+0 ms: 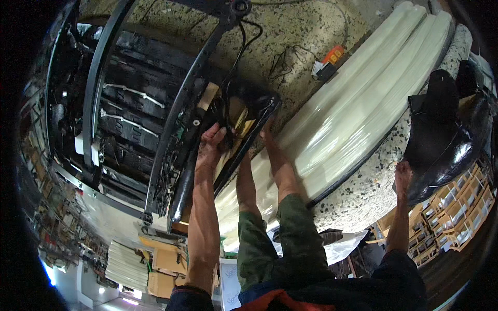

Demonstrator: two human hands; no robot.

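Observation:
To my left stands an upturned black seat frame (132,119) with dark metal rails and white zigzag springs across it. My left hand (211,139) is at the frame's inner edge, its fingers closed beside a dark cable (226,98); what they hold, if anything, is hidden. A bare wooden block (208,96) shows just above that hand. Out to the right, my right hand (403,177) is closed on the edge of a shiny black leather-like piece (441,132), which hangs in folds.
Long cream rolls wrapped in clear film (347,98) lie diagonally to the right of my legs. A speckled foam sheet (358,199) is beside them. An orange-and-black box (332,59) and a thin cord lie on the speckled floor. Stacked wooden frames (451,207) stand at the lower right.

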